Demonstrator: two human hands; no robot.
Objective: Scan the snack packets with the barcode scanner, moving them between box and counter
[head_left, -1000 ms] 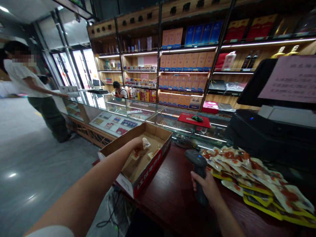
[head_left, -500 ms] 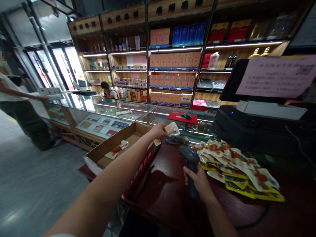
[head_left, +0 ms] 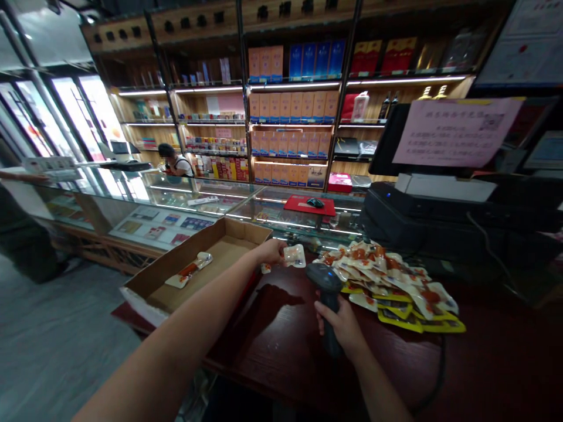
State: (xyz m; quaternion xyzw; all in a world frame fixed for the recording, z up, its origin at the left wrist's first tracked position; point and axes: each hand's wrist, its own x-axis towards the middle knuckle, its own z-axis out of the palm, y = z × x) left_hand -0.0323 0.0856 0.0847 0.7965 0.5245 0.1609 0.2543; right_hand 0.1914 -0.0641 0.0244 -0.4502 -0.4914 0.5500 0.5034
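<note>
My left hand [head_left: 269,252] is closed on a clear-and-white snack packet [head_left: 294,256], held above the dark red tabletop just right of the cardboard box. A bit of white packaging also shows below that hand. My right hand [head_left: 335,319] grips the handle of a black barcode scanner [head_left: 325,278], whose head points up and left towards the packet. Inside the open cardboard box [head_left: 235,231] lies one vacuum-sealed snack packet [head_left: 190,269] with a reddish-brown filling. To the scanner's right is a heap of similar snack packets [head_left: 387,269], with yellow-edged ones at the bottom.
A monitor with a pink notice [head_left: 455,132] stands at the right above black equipment [head_left: 417,217]. Beyond the table runs a glass counter [head_left: 206,199] with a mouse [head_left: 315,203] on a red mat [head_left: 292,205]. Another person [head_left: 178,163] is behind it. Stocked shelves line the wall.
My left hand has lowered the packet and brought it closer to the scanner head. The view has turned slightly right, and the standing person at left is mostly out of frame.
</note>
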